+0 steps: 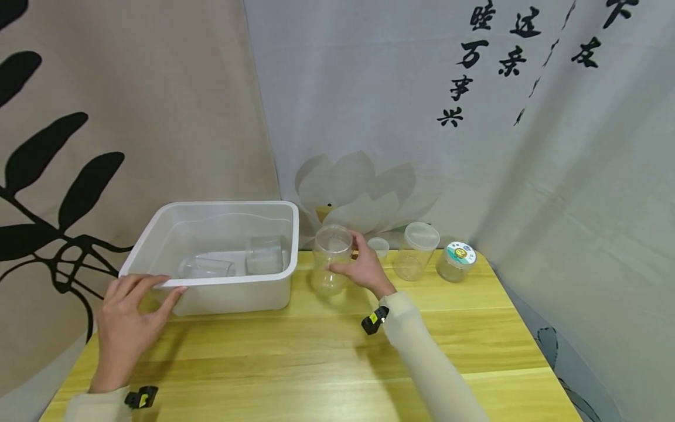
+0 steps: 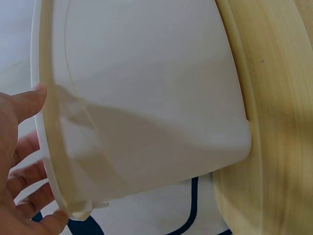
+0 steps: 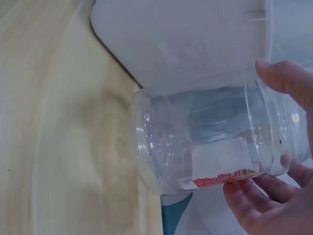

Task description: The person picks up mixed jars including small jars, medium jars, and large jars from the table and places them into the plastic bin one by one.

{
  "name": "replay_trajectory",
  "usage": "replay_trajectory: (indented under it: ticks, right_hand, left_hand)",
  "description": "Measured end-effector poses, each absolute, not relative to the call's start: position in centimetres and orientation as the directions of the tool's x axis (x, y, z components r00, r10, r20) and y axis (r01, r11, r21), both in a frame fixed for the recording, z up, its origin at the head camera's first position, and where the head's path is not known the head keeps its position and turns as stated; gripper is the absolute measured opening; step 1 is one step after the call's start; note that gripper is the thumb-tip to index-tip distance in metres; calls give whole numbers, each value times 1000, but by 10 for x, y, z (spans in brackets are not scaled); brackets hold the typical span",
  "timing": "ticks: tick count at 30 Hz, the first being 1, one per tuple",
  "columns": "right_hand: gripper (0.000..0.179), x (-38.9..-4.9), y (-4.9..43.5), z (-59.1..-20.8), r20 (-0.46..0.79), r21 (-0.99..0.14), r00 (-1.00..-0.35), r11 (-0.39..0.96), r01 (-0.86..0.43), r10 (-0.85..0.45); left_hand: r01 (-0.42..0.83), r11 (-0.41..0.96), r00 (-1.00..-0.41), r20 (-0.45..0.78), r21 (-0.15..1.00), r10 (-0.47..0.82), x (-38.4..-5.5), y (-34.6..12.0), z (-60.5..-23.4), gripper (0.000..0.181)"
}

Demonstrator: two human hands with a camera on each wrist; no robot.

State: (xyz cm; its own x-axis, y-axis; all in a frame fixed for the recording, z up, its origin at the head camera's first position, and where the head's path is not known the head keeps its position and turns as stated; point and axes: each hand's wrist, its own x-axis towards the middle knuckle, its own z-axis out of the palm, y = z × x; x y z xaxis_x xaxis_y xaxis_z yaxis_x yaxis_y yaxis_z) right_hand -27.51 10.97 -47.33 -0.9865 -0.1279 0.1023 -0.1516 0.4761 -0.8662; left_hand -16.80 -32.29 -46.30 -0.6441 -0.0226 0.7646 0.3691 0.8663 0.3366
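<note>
My right hand [image 1: 367, 268] grips a clear plastic jar [image 1: 329, 266] near its top, thumb on one side and fingers on the other. In the right wrist view that jar [image 3: 205, 122] shows a white and red label, its base close over the table edge beside the bin. My left hand [image 1: 126, 319] pinches the front left rim of a white plastic bin [image 1: 234, 299]; in the left wrist view the thumb lies outside the rim, fingers behind it. Inside the bin lie two clear containers, a narrow one [image 1: 208, 268] and a wider one [image 1: 265, 256].
Right of the held jar stand a small clear container [image 1: 378, 246], a taller clear jar [image 1: 415, 255] with a translucent lid, and a short jar [image 1: 456, 262] with a printed lid. A printed cloth [image 1: 369, 105] hangs behind the wooden table [image 1: 295, 363].
</note>
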Motion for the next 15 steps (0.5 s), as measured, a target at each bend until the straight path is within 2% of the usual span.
replay_trajectory:
  ticks: [15]
  right_hand:
    - [101,-270,112,-454,117,-851,-985,497,-167,-129]
  left_hand:
    - [378,858,-648,761,349,-24,-169,-324,-463,45]
